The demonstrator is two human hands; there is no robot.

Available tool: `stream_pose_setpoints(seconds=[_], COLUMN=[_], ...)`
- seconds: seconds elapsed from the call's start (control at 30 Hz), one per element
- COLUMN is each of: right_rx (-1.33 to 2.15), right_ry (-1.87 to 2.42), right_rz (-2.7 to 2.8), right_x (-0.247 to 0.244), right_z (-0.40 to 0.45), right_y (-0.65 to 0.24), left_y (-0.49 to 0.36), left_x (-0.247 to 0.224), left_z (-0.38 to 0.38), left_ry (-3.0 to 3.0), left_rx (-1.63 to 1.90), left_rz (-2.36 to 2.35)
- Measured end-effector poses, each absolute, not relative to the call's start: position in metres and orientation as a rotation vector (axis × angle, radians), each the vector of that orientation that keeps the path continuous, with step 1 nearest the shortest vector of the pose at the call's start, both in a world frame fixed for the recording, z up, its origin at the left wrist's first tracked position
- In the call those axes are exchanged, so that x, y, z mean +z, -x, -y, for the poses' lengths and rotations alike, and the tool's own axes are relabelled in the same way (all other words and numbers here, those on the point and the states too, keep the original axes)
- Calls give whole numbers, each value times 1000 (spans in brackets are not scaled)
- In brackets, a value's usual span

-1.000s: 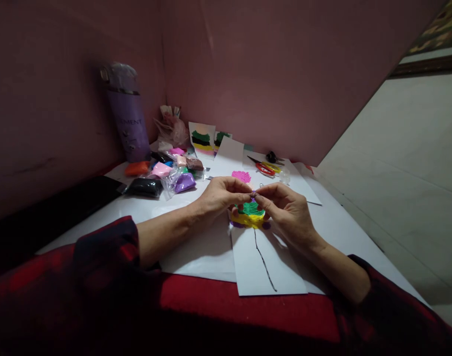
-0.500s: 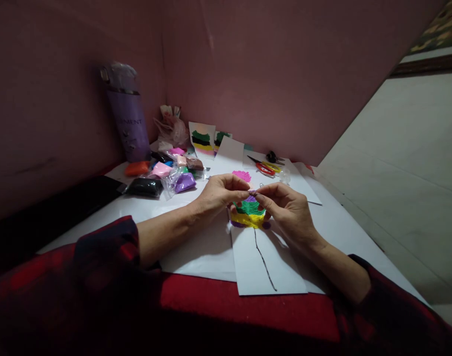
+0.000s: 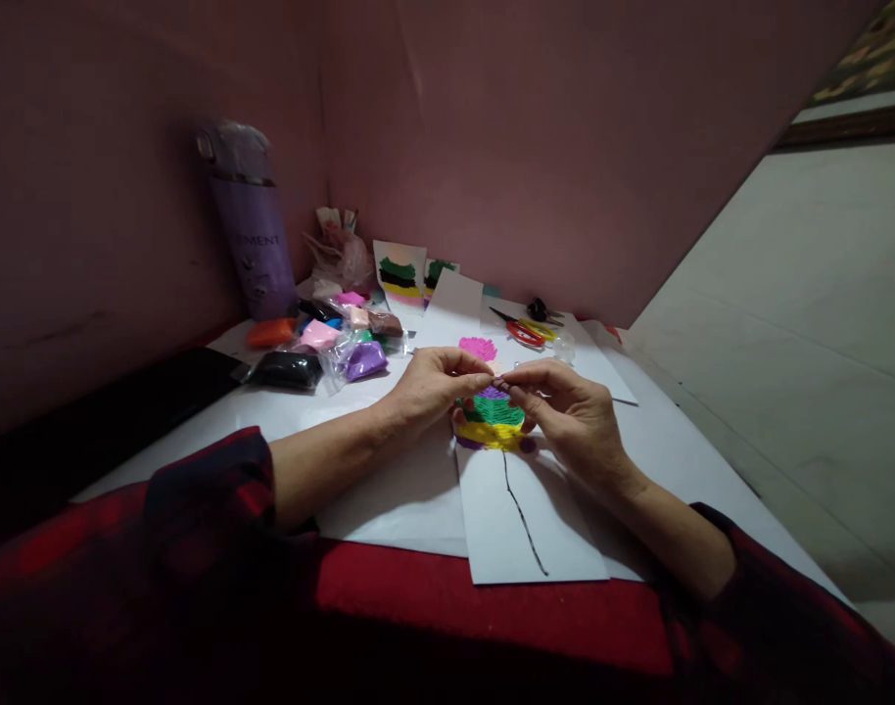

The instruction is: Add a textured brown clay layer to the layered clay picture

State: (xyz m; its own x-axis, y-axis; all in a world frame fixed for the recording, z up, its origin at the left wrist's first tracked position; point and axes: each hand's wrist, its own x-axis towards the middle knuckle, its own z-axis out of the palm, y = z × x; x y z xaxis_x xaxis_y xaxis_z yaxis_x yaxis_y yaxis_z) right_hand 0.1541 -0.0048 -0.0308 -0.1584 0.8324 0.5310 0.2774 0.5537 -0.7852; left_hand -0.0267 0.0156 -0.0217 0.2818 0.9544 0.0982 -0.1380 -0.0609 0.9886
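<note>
Between the fingertips of both hands is a small, thin, dark brownish piece of clay. My left hand pinches it from the left, and my right hand pinches it from the right with thumb and forefinger. Below them lies a white card bearing a black drawn line. Textured clay in bands of green, yellow and purple covers its upper part, with a pink clay patch at the far end. My fingers hide part of the bands.
Bagged clay in several colours, including a purple packet and a black one, lies to the left. A purple bottle stands behind. Red-handled scissors rest at the back right. Painted cards lean against the pink wall.
The fingertips have shifted very slightly around the small clay piece. Everything else looks the same.
</note>
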Motion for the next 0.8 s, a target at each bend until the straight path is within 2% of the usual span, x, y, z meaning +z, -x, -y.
stream_pose_setpoints(seconds=[0.23,0.43,0.8], right_rx=[541,708,758], right_ry=[935,1017,997], right_rz=[1659,1545,1653], right_x=[-28,-26,-29], right_z=[4,7,8], right_y=[-153,-151,-151], left_y=[27,27,26], left_x=[-23,-23,-20], left_z=[-17,-16,-16], left_ry=[-1341,-1315,-1306], left_rx=[1011,964,1009], left_rz=[-828,-748,-778])
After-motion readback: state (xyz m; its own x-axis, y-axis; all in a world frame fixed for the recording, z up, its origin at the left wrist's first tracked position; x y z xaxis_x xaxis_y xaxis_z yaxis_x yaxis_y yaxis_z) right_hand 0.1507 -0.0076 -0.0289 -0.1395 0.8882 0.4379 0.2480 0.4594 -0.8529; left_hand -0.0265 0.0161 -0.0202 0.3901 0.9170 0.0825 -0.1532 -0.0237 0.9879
